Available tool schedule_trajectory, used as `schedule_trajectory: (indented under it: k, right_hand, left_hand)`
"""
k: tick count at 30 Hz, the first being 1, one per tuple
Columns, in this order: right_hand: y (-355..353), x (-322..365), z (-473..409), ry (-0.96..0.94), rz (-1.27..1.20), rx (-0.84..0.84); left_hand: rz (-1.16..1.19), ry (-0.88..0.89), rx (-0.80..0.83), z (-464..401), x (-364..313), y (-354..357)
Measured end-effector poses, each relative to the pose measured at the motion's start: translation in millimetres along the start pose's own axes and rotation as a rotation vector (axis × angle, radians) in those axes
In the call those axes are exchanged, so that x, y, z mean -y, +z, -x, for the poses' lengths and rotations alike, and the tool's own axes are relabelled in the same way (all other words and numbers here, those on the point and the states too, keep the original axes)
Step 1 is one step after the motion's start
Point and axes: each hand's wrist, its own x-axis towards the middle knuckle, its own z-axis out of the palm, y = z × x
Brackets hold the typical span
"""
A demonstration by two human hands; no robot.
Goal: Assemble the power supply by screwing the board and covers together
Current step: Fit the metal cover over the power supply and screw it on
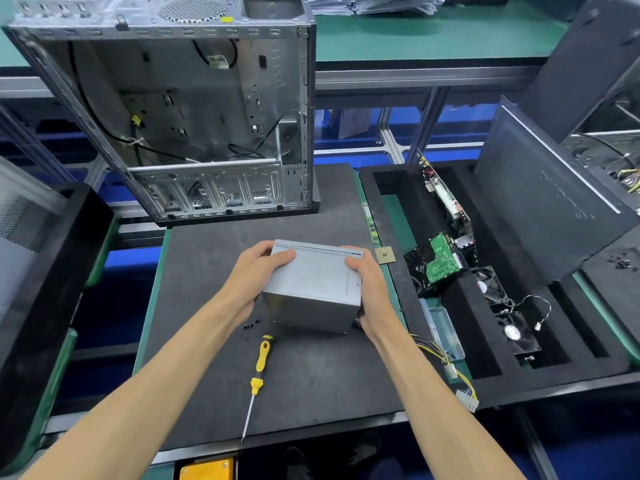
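Both bare forearms reached forward from the bottom edge and converged on the work mat. Nearest lay a screwdriver with a yellow and black handle, its shaft pointing back toward the person, untouched. Just beyond its handle sat a few small black screws, close to the left wrist.

The power supply, a closed grey metal box, was held between the two hands near the middle of the mat, tilted so one lower corner pointed down toward the mat; whether it touched the mat could not be told. The left hand gripped its left side, thumb laid along the top edge and fingers wrapped behind. The right hand clasped the right side, thumb curled over the top face and fingers hidden underneath. A bundle of yellow and black wires trailed out from below the right wrist to a white connector.

To the right, a black foam tray held a green circuit board and fans. Farthest back stood an open computer case.
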Motion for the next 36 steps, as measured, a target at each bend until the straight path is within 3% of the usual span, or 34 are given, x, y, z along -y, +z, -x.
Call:
schedule_trajectory:
  k: [14, 26, 36]
  right_hand:
    - [4.0, 4.1, 2.3, -0.046, -0.039, -0.04]
    - [5.3, 9.1, 4.6, 0.004, 0.018, -0.006]
    - [0.9, 8.7, -0.6, 0.062, -0.009, 0.025]
  left_hand:
    - [0.042, 0.038, -0.055, 6.7, 1.3, 9.3]
    - [0.102, -0.052, -0.076, 5.2, -11.2, 11.8]
    - [0.086, -0.079, -0.007, 1.5, -10.3, 7.8]
